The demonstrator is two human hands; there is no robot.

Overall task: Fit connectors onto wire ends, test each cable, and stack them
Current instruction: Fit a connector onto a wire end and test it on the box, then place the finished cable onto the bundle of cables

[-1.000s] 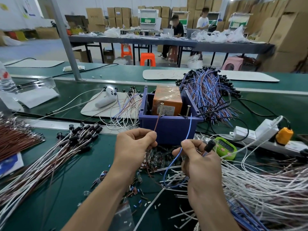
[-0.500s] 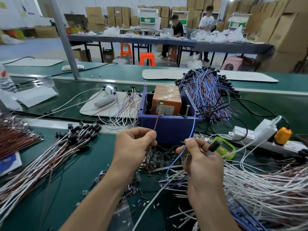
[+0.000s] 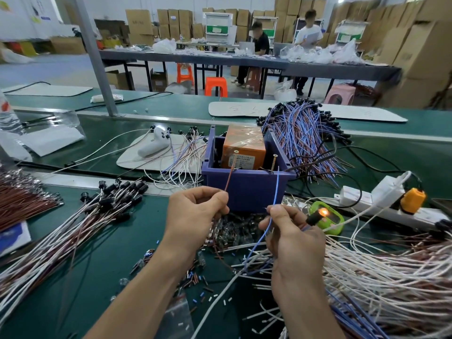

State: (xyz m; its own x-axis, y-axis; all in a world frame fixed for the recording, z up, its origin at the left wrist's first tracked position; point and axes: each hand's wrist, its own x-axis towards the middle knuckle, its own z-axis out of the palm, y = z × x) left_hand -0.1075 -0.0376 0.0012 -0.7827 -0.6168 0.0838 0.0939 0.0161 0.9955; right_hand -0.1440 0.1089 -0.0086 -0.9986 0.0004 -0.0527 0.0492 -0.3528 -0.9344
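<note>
Purple plastic bin (image 3: 247, 189) mid-bench. Left hand (image 3: 195, 214) just in front of bin, fingers curled, thumb & forefinger pinching thin brown wire (image 3: 230, 177), tip up at bin's front rim. Right hand (image 3: 293, 236) front-right of bin, pinching thin blue wire (image 3: 276, 187) likewise. Small black connector (image 3: 315, 217) by right thumb glows orange.

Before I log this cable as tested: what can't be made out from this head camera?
Head view only:
- Brown wire tip against its screw: too small to confirm contact.
- Orange box label: too small to read.
- Green device face: hidden by the lit lamp.
- Where the blue wire joins the lamp: hidden inside the grip of the right hand.
- White wire pile: cut off by the right edge.
</note>
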